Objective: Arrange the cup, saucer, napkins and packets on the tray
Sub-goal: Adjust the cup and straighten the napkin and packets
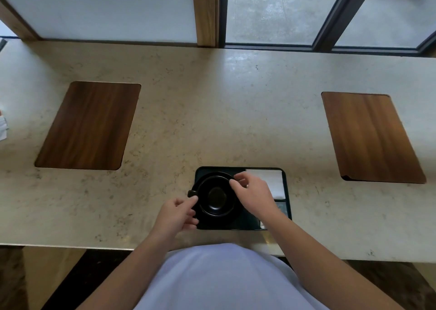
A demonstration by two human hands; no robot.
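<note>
A dark tray (240, 224) lies near the counter's front edge. On its left half stands a black cup (215, 197) on a black saucer (213, 174), the cup's handle (191, 193) pointing left. My left hand (175, 215) pinches the cup at its handle. My right hand (253, 193) touches the cup's right rim with its fingertips. White napkins (269, 180) lie in the tray's far right corner. Packets (282, 209) sit on the right side, partly hidden under my right wrist.
Two wooden insets are set in the marble counter, one at the left (88, 125) and one at the right (370, 137). A window wall runs behind the counter. Some white items (2, 126) show at the far left edge.
</note>
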